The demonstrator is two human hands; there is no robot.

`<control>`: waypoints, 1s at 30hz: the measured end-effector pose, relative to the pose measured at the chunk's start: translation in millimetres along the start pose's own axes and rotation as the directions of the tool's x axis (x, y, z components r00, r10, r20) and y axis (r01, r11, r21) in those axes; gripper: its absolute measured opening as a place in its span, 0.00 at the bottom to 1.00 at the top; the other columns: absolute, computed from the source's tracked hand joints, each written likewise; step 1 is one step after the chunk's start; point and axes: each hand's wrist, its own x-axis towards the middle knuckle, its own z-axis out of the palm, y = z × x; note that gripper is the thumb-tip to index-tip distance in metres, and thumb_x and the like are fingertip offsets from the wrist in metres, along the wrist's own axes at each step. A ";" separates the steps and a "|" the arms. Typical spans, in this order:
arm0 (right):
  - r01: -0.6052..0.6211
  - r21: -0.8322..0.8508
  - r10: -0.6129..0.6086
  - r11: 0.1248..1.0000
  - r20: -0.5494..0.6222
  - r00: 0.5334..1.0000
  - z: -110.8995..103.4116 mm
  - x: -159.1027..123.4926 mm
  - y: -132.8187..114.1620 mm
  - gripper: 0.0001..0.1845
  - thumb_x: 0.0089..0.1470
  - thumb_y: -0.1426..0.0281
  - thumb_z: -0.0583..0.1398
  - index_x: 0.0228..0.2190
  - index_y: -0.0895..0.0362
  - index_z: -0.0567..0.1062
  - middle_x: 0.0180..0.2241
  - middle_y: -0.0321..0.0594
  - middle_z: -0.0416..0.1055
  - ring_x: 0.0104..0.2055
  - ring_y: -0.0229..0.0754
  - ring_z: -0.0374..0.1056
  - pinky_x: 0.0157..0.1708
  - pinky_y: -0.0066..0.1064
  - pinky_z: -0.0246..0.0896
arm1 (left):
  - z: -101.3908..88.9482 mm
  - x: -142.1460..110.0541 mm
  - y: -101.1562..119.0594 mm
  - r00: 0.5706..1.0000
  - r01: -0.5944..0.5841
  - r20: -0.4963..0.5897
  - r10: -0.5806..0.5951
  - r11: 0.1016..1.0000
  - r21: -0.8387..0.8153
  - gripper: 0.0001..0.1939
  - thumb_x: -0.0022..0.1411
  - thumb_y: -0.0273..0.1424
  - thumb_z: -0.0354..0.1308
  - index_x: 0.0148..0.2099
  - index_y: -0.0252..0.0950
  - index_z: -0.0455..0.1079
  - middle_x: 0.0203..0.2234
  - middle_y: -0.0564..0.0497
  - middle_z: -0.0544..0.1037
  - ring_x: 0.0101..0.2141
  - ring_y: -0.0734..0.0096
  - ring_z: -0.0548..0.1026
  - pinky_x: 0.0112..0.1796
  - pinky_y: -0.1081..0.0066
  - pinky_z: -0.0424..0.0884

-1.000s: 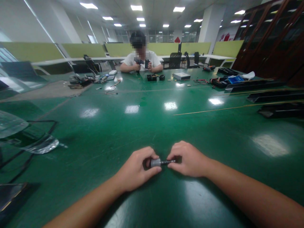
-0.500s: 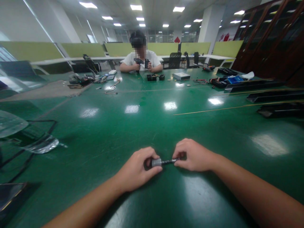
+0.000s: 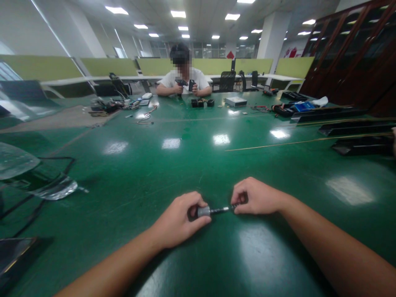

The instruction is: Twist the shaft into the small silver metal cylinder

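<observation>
My left hand (image 3: 182, 218) pinches a short grey metal cylinder (image 3: 203, 211) between thumb and fingers, low over the green table. A thin dark shaft (image 3: 218, 210) with a shiny tip sticks out of the cylinder toward the right. Just past that tip, my right hand (image 3: 255, 197) is closed in a pinch on a small dark ridged piece (image 3: 234, 206), mostly covered by the fingertips. I cannot tell whether this piece touches the shaft's tip.
A clear plastic bottle (image 3: 40, 173) lies at the left, with a dark flat device (image 3: 15, 253) nearer me. Black channels (image 3: 361, 145) and thin rods lie at the right. Across the table (image 3: 145, 161) sits a person (image 3: 182, 80) holding a dark tool, near small electronics.
My right hand has moved a little right and up, off the shaft, baring its shiny tip. The dark ridged piece shows at its fingertips. My left hand stays in place.
</observation>
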 end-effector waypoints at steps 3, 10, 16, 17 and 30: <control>0.008 0.009 -0.008 1.000 0.004 1.000 0.4 0.1 1.4 0.07 0.45 0.69 0.67 0.30 0.59 0.80 0.27 0.37 0.74 0.29 0.36 0.68 0.29 0.26 0.62 | 0.4 0.2 0.0 1.000 0.001 0.004 -0.001 1.000 -0.002 0.09 0.60 0.36 0.60 0.38 0.36 0.68 0.28 0.53 0.70 0.30 0.70 0.68 0.32 0.72 0.61; 0.147 -0.029 -0.150 0.989 -0.105 0.983 27.5 17.5 -7.6 0.08 0.49 0.66 0.67 0.31 0.57 0.81 0.27 0.37 0.75 0.30 0.37 0.69 0.34 0.28 0.60 | 5.8 1.7 -2.5 0.999 -0.015 -0.030 0.016 0.999 0.028 0.09 0.58 0.34 0.62 0.38 0.36 0.68 0.27 0.54 0.69 0.29 0.70 0.67 0.32 0.72 0.61; 0.171 -0.114 -0.198 0.979 -0.295 0.935 50.9 30.2 -16.5 0.06 0.49 0.68 0.68 0.32 0.55 0.81 0.30 0.37 0.77 0.34 0.39 0.69 0.35 0.30 0.57 | 5.6 1.8 -5.6 0.996 -0.033 -0.082 0.033 0.999 0.001 0.10 0.56 0.33 0.64 0.38 0.35 0.67 0.31 0.52 0.71 0.32 0.70 0.69 0.33 0.72 0.62; 0.150 -0.116 -0.179 0.982 -0.309 0.934 51.5 29.4 -16.6 0.07 0.48 0.68 0.68 0.32 0.55 0.80 0.29 0.36 0.77 0.33 0.38 0.69 0.35 0.30 0.57 | 4.9 1.9 -5.5 0.997 -0.034 -0.075 0.034 0.999 -0.006 0.10 0.57 0.34 0.63 0.38 0.35 0.68 0.31 0.52 0.71 0.31 0.70 0.69 0.33 0.72 0.62; 0.216 -0.158 -0.250 0.964 -0.243 0.937 47.8 17.2 -16.2 0.09 0.50 0.68 0.66 0.36 0.55 0.78 0.35 0.37 0.78 0.39 0.41 0.70 0.42 0.33 0.57 | 4.9 2.6 -4.5 0.999 0.012 -0.048 -0.014 0.999 -0.038 0.08 0.58 0.32 0.62 0.40 0.36 0.69 0.30 0.53 0.71 0.29 0.72 0.69 0.31 0.73 0.63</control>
